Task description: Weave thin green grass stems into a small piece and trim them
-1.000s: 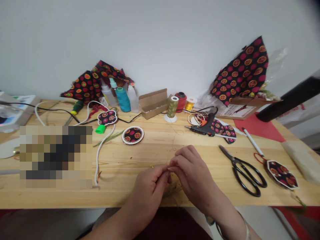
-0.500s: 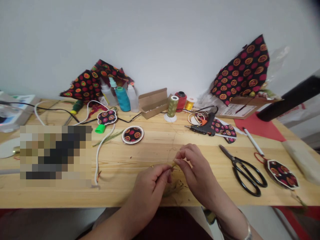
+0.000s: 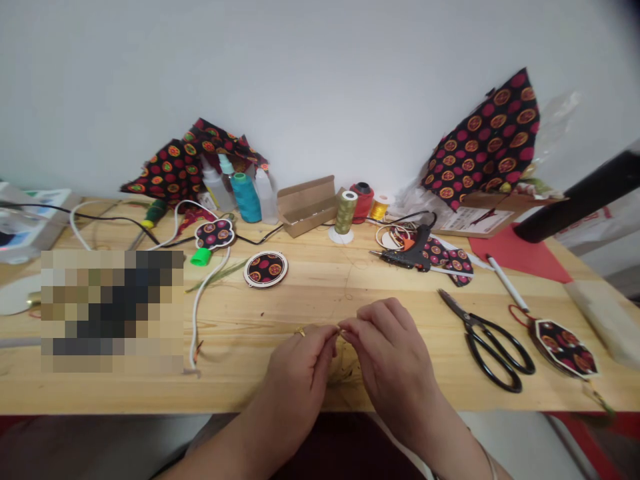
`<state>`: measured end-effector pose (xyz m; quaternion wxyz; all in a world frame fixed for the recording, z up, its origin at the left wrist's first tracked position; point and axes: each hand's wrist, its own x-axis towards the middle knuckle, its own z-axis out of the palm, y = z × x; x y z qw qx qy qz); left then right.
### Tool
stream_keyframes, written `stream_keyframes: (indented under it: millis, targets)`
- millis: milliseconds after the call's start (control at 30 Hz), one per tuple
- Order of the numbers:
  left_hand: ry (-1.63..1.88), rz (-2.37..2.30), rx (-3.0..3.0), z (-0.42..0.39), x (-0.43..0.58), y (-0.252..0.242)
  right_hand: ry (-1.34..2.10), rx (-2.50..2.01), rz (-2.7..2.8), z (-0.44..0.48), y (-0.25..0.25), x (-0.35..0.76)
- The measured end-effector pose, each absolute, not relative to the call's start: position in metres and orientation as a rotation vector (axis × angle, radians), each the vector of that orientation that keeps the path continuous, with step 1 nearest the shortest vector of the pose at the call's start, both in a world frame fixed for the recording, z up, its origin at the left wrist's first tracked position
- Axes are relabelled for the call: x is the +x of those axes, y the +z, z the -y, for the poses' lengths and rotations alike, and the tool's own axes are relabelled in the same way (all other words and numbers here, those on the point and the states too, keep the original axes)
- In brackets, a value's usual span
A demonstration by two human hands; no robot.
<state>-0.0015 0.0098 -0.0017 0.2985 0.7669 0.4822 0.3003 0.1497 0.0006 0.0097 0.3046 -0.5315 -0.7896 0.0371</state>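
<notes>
My left hand [image 3: 303,360] and my right hand [image 3: 393,357] meet at the fingertips over the table's front edge. Both are closed in a pinch on fine olive-green thread, most of it hidden by the fingers. A loose bunch of thread ends [image 3: 347,373] shows dimly between and below the hands. From beyond the hands, a thin strand [image 3: 349,288] runs across the wood toward the green thread spool [image 3: 345,215]. Black-handled scissors [image 3: 483,343] lie to the right of my right hand. A round fabric-covered piece [image 3: 265,269] rests beyond my left hand.
A black glue gun [image 3: 410,252] lies at right centre. An octagonal fabric piece [image 3: 567,348] and a white pen [image 3: 507,283] lie farther right. At left are a white cord [image 3: 199,307], a green cap [image 3: 201,257] and a flower-shaped piece [image 3: 215,234]. Bottles and an open cardboard box [image 3: 309,208] stand behind.
Both hands have drawn closer, fingertips now touching. My right hand has turned palm-down and lowered slightly. The olive-green thread that showed between the fingers is now mostly covered.
</notes>
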Motion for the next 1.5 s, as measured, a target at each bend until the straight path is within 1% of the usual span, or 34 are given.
stream_keyframes:
  millis: [267, 467, 633, 833, 967, 1200, 1500]
  targets:
    - [0.774, -1.275, 2.081, -0.0079, -0.0006, -0.0017, 0.01, -1.409, 2.148, 0.0002, 0.0091, 0.146]
    - [0.735, -1.304, 1.979, -0.0085, 0.0004, -0.0003, -0.079, -1.397, 2.2, -0.0002, 0.0045, 0.1455]
    - [0.739, -1.314, 1.839, -0.0104, 0.0023, 0.0024, -0.027, -1.419, 2.2, -0.0027, 0.0001, 0.1449]
    - [0.711, -1.317, 1.71, -0.0113, 0.0022, 0.0033, -0.001, -1.408, 2.088, -0.0062, 0.0075, 0.1485]
    - [0.707, -1.307, 1.72, -0.0117, 0.0012, 0.0016, 0.031, -1.391, 2.106, -0.0076, 0.0079, 0.1504]
    - [0.743, -1.273, 1.719, -0.0119, 0.0022, 0.0037, -0.05, -1.381, 2.189, -0.0057, 0.0037, 0.1475]
    - [0.745, -1.284, 1.729, -0.0104, 0.0022, 0.0038, -0.046, -1.419, 2.223, -0.0084, 0.0011, 0.1505]
